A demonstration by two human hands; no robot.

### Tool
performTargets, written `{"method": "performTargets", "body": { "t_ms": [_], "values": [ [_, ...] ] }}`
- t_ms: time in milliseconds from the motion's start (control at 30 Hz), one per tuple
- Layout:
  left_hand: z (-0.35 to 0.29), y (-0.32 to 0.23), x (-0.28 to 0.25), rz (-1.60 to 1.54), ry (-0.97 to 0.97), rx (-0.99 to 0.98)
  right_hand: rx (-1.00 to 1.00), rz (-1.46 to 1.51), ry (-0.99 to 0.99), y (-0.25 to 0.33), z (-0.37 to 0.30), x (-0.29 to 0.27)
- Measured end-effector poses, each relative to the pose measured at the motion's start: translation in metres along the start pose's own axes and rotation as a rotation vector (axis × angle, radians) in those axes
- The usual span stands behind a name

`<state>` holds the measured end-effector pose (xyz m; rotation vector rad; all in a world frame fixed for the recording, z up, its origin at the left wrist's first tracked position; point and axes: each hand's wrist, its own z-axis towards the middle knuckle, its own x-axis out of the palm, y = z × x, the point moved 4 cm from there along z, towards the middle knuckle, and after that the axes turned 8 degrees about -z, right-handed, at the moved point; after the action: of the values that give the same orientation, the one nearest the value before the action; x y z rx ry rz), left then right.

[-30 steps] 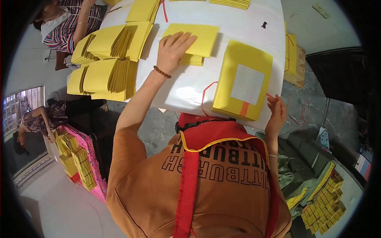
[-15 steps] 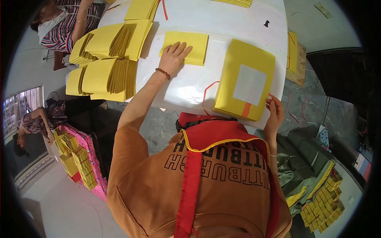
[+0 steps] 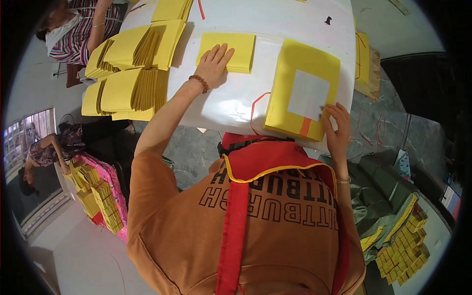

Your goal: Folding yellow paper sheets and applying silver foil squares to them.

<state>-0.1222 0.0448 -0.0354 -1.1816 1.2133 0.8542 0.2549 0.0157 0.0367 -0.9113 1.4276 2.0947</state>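
My left hand (image 3: 215, 64) lies flat, fingers stretched out, on a small stack of yellow paper sheets or envelopes (image 3: 241, 51) on the white table (image 3: 221, 110). To its right is a larger, thicker yellow paper stack (image 3: 305, 56) with a pale rectangular sheet (image 3: 309, 96) on top. An orange-red strip (image 3: 305, 127) shows below that sheet, and a thin red strap (image 3: 253, 108) curves out at the stack's left side. My right hand (image 3: 338, 127) is at the stack's right edge, fingertips touching it near the pale sheet, fingers loosely apart.
Several fanned yellow paper bundles (image 3: 130, 91) stand at the table's left edge. A person in a striped top (image 3: 83, 37) is beyond them. Another person (image 3: 58, 142) bends over yellow bundles at the left. More bundles (image 3: 403, 250) lie at the lower right, beside green sheeting (image 3: 368, 206).
My right hand has moved up and inward from the large stack's lower right edge, where a red strap end showed at its fingertips. My left hand stays on the small stack.
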Motion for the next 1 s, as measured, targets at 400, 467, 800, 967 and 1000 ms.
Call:
{"method": "performTargets", "body": {
  "t_ms": [400,467,800,967,1000],
  "values": [
    [-0.026,-0.166,-0.055,-0.460,-0.174,0.468,0.024,0.070,0.026,-0.012,-0.003,0.015],
    [-0.028,-0.185,-0.045,-0.352,-0.143,0.576,0.042,0.121,0.033,-0.015,-0.005,0.016],
    [-0.014,-0.186,-0.053,-0.727,-0.025,0.542,0.247,0.488,0.069,-0.032,-0.013,0.021],
    [-0.008,-0.180,-0.045,-0.803,0.014,0.492,0.257,0.486,0.065,-0.035,-0.014,0.024],
    [-0.007,-0.179,-0.044,-0.826,0.022,0.481,0.256,0.473,0.069,-0.035,-0.014,0.023]
  ]
}}
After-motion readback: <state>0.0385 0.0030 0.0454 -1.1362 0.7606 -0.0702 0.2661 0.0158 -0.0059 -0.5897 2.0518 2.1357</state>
